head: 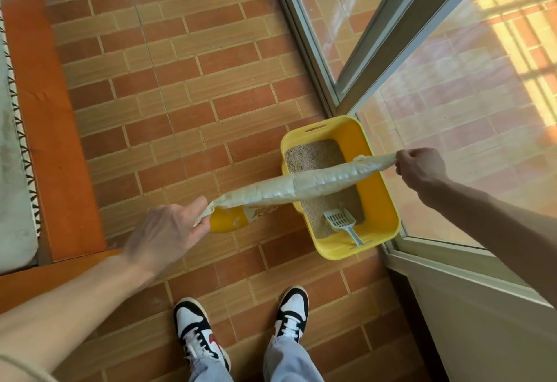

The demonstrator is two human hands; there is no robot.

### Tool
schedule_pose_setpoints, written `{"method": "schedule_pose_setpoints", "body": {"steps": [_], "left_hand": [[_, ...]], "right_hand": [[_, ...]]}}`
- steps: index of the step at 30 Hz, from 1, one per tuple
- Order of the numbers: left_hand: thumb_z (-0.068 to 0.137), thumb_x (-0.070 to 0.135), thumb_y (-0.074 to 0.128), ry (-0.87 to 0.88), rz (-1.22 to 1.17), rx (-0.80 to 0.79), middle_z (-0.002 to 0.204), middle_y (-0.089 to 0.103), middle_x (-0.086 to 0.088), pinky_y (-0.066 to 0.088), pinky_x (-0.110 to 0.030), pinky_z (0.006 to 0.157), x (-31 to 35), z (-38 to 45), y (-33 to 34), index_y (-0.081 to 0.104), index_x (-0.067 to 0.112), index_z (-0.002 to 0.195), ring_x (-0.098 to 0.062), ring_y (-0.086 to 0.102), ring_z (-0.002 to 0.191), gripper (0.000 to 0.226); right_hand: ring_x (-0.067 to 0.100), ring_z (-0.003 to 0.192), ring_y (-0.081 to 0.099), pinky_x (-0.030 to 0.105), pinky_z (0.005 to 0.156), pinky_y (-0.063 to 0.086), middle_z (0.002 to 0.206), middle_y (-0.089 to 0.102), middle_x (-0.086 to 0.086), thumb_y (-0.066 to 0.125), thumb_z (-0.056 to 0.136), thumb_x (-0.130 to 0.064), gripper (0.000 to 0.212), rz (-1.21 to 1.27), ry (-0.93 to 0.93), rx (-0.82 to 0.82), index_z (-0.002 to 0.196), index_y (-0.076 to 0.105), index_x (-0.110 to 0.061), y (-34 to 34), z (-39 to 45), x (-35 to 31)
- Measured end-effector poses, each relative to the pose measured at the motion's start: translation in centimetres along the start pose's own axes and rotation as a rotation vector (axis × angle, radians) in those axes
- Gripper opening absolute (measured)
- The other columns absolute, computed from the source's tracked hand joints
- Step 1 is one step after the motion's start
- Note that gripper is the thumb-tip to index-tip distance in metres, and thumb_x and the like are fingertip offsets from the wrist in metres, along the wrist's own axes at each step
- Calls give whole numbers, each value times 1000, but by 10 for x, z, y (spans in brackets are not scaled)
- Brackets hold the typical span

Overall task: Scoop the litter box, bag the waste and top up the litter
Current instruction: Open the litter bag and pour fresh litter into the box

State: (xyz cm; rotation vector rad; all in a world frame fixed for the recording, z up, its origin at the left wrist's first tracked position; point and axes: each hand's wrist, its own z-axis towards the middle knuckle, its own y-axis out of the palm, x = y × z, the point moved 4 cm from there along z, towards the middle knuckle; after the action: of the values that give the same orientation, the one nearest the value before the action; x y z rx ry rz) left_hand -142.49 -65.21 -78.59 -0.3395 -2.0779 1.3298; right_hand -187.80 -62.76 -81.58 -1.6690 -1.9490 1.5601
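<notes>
A yellow litter box (pixel 381 200) sits on the tiled floor against the glass door, with beige litter (pixel 313 155) inside. A pale plastic scoop (pixel 342 222) lies in the litter at the near end, handle on the rim. I hold a cream and yellow litter bag (pixel 301 184) stretched sideways above the box. My left hand (pixel 168 234) grips its left end beside the box. My right hand (pixel 420 166) is closed on its right end over the box's far right rim. The bag hides the middle of the litter.
A sliding glass door frame (pixel 328 59) runs along the right of the box. An orange step (pixel 45 110) and a grey mat (pixel 12 170) lie at the left. My two shoes (pixel 196 330) stand on the brick-patterned floor just short of the box.
</notes>
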Motion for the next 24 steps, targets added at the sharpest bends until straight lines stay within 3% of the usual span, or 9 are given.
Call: {"method": "schedule_pose_setpoints", "body": {"steps": [4,6,11,18,24], "left_hand": [[86,2,77,-35,-27,52,47,18,21,7,-17,27,-4,8,-13,51,16,78,4,12,32,30],[87,2,77,-45,-19,71,47,19,21,7,-9,33,-7,11,-17,53,14,78,4,15,32,29],[94,9,70,-163,-30,183,45,29,16,20,-18,41,-22,13,-18,50,17,78,-8,31,33,28],[98,13,64,-162,0,157,41,39,7,25,-23,34,-29,-8,-5,45,21,77,-17,41,30,29],[86,6,78,-121,-3,20,40,20,15,11,-15,35,-19,-26,3,45,21,75,-2,21,29,38]], "right_hand": [[18,64,58,25,56,44,86,69,11,56,102,-24,31,37,11,37,101,74,1,5,6,-16],[17,65,58,25,58,46,87,69,11,56,102,-24,30,56,23,49,100,74,0,6,6,-21],[22,71,60,36,68,51,85,69,13,56,101,-23,30,65,47,52,95,74,0,11,4,-25],[21,65,59,38,67,50,76,68,11,58,99,-23,34,51,77,17,69,69,-11,24,-12,-8],[21,54,53,30,56,41,65,63,10,56,96,-22,37,-72,137,-57,67,70,-4,30,-43,31]]}}
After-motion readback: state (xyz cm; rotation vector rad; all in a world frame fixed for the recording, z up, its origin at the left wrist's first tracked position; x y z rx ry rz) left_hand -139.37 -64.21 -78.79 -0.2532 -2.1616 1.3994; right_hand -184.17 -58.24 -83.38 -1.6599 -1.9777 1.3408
